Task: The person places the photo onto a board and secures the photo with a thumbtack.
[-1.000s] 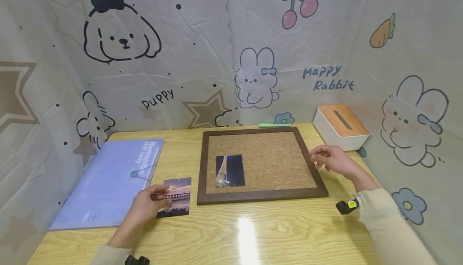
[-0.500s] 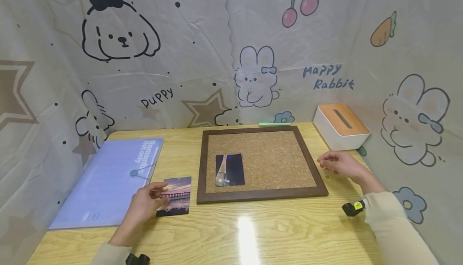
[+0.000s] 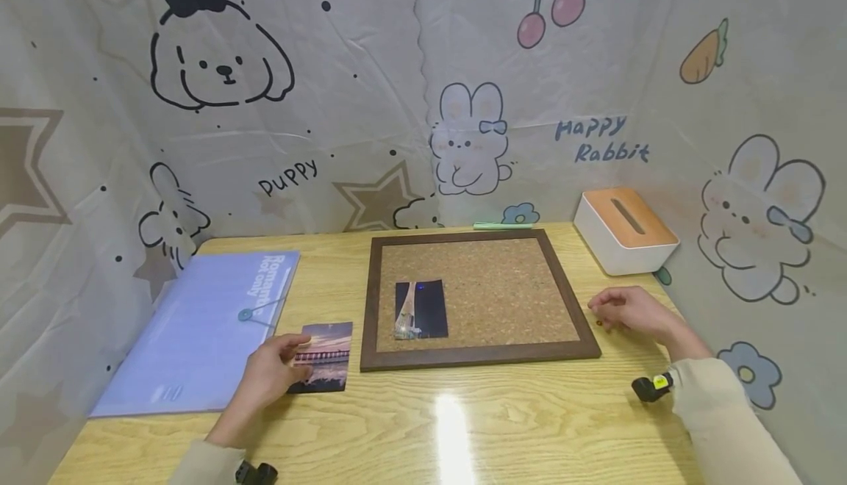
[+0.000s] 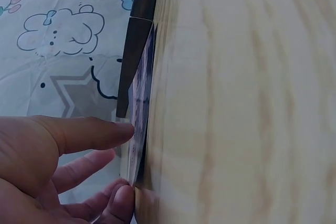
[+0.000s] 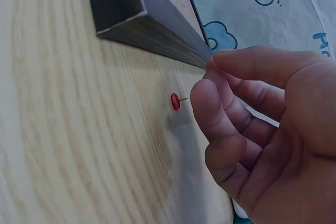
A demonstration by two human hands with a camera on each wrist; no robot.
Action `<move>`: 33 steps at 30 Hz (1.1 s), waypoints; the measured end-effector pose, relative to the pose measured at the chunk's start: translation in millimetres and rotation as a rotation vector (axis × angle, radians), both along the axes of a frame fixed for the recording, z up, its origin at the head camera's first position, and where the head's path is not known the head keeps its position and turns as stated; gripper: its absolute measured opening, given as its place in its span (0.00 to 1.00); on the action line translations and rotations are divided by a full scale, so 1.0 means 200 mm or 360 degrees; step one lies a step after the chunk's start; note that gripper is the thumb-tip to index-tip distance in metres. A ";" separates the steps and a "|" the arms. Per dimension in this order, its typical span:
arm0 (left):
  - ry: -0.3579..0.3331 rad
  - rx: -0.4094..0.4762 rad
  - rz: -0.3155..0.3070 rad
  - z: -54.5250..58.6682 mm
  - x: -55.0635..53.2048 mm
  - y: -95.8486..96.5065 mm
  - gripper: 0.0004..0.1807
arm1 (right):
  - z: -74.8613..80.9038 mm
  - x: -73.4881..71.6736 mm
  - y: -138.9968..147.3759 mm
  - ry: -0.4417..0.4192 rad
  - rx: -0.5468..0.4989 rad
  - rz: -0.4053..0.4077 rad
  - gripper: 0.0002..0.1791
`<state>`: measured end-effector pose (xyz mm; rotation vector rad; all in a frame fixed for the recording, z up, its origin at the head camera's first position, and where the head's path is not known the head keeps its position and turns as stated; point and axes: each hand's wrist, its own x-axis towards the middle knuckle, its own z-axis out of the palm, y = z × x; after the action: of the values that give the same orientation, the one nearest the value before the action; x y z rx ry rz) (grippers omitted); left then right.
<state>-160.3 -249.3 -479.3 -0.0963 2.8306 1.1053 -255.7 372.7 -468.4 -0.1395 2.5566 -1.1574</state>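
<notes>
My left hand rests at the left side of a sunset photo on the table, thumb on its surface. The left wrist view catches this photo almost edge-on beside the fingers. To the right of the framed corkboard, my right hand hovers with loosely bent fingers and nothing visibly held. Close by its fingertips a red thumbtack lies on the table, pin upward. A night photo of a lit tower lies on the left part of the corkboard, with a small blue spot near its top.
At the left lies a pale blue document folder with a string button. A white tissue box with a wooden top stands at the back right. Behind the corkboard is a thin green stick-like item. Printed cloth encloses the table.
My right hand has moved right and toward me, from the corkboard's right edge to beside the red thumbtack. The left hand and sunset photo have shifted very slightly right.
</notes>
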 end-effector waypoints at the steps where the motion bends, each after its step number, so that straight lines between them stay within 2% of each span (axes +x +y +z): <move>1: 0.0006 -0.0007 0.0002 0.00 0.00 0.00 0.29 | 0.00 0.00 0.00 0.0005 0.0006 -0.0003 0.18; 8: 0.0052 -0.0049 0.0021 -0.01 -0.01 0.01 0.30 | -0.02 0.00 0.02 -0.0013 0.0020 -0.0017 0.19; 15: -0.0035 0.0078 0.0061 0.00 -0.02 0.00 0.26 | -0.02 0.01 0.01 -0.0049 0.0031 -0.0027 0.17; 19: -0.0065 0.0119 0.0077 0.01 -0.03 -0.01 0.24 | -0.03 0.01 0.01 -0.0027 0.0063 -0.0017 0.16; 27: -0.0089 0.0115 0.0080 0.02 -0.03 -0.03 0.24 | -0.04 0.02 0.01 0.0002 0.0143 -0.0011 0.12; 33: -0.0132 0.0226 0.0072 0.01 -0.04 -0.05 0.25 | -0.05 0.03 0.01 0.0022 0.0186 -0.0023 0.08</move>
<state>-167.6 -259.0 -476.5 -0.1916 2.6807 1.2764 -250.3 373.7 -477.8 -0.1018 2.6336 -1.0124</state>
